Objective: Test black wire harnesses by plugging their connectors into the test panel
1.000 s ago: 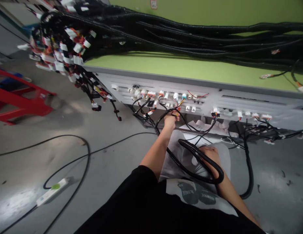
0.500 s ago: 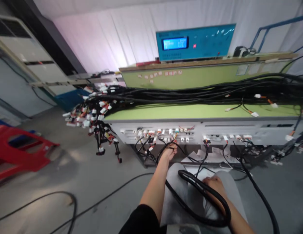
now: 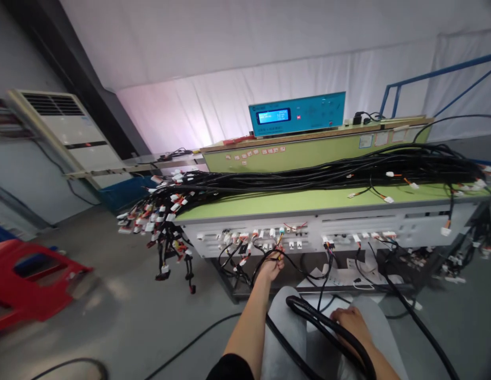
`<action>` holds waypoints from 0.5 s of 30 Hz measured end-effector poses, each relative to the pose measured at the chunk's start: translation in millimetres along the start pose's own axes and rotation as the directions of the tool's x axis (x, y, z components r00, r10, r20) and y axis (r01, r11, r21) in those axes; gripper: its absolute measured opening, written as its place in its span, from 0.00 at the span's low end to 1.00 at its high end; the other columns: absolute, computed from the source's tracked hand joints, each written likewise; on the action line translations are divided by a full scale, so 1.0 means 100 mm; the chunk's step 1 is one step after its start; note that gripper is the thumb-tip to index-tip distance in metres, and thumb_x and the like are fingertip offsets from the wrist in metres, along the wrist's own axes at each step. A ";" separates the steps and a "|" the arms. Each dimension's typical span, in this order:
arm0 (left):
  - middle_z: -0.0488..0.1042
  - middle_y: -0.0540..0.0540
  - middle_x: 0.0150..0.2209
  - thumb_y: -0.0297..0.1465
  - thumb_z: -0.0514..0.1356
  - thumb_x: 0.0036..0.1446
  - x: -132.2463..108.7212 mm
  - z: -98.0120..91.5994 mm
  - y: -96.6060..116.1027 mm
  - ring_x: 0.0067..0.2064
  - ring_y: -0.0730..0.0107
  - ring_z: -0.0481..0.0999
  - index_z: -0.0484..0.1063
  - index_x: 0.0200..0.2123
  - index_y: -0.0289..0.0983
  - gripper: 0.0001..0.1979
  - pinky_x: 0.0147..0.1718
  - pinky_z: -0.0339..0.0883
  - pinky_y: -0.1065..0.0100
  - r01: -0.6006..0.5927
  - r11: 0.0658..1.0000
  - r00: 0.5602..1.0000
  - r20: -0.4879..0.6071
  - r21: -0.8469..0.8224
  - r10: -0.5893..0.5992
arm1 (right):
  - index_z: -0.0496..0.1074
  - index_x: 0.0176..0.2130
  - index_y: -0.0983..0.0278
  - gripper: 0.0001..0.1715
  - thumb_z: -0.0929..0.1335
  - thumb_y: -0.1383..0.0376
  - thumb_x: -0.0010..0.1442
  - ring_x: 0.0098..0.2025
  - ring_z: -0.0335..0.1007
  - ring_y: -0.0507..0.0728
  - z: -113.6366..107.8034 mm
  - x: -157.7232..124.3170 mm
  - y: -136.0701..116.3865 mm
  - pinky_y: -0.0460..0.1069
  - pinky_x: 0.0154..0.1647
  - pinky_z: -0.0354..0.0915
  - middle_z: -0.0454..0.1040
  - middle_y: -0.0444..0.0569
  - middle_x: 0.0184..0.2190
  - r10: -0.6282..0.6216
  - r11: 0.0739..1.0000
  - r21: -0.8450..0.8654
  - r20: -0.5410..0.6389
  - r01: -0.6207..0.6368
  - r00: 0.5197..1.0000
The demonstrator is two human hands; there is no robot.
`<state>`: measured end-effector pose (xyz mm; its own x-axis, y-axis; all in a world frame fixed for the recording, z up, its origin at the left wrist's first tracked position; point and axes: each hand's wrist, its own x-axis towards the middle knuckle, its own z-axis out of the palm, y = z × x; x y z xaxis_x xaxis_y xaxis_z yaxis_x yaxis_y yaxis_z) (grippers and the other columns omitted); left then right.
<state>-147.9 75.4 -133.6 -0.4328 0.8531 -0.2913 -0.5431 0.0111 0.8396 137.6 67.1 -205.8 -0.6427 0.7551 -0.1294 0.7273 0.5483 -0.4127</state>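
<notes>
My left hand (image 3: 272, 266) reaches up to the lower edge of the white connector panel (image 3: 265, 224). Its fingers are closed around thin coloured wires (image 3: 280, 240) that run up to a teal connector (image 3: 282, 230) seated in the panel. Black cables (image 3: 261, 264) hang beside this hand. My right hand (image 3: 353, 323) lies low on my right thigh, its back upward. A thick looped black cable (image 3: 328, 321) crosses in front of it and hides its fingers. Several white connectors (image 3: 356, 238) sit in the panel.
A bundle of black harnesses (image 3: 269, 182) lies along the green bench top (image 3: 245, 205), its plug ends hanging off the left. Behind stands a blue tester (image 3: 308, 117) with a lit screen. To the left are a red plastic stool (image 3: 27, 285) and floor cables (image 3: 198, 340).
The view has tilted up, so the bench and tester sit lower in the picture. My left hand stays at the same wires and my right hand stays on my thigh.
</notes>
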 end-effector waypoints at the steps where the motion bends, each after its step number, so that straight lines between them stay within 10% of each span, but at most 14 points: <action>1: 0.61 0.54 0.19 0.25 0.61 0.49 0.00 0.01 0.00 0.16 0.85 0.52 0.68 0.31 0.31 0.05 0.16 0.45 0.78 -0.006 1.000 1.000 -0.003 -0.005 0.006 | 0.78 0.33 0.61 0.19 0.58 0.68 0.57 0.43 0.73 0.63 0.01 0.00 0.01 0.57 0.53 0.55 0.79 0.53 0.37 -0.002 1.000 -0.005 -0.005 0.002 1.000; 15: 0.61 0.55 0.16 0.23 0.60 0.41 0.08 0.15 -0.09 0.14 0.86 0.50 0.62 0.25 0.34 0.08 0.16 0.38 0.77 -0.159 0.987 0.969 -0.194 -0.020 0.152 | 0.78 0.32 0.59 0.18 0.60 0.68 0.55 0.41 0.75 0.62 0.06 0.06 -0.03 0.56 0.51 0.58 0.79 0.52 0.35 -0.022 1.000 0.008 -0.020 0.022 1.000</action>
<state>-136.0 90.3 -136.5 -0.6418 0.7270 -0.2439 -0.4819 -0.1350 0.8658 130.7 67.8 -210.6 -0.6535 0.7500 -0.1022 0.7112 0.5621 -0.4222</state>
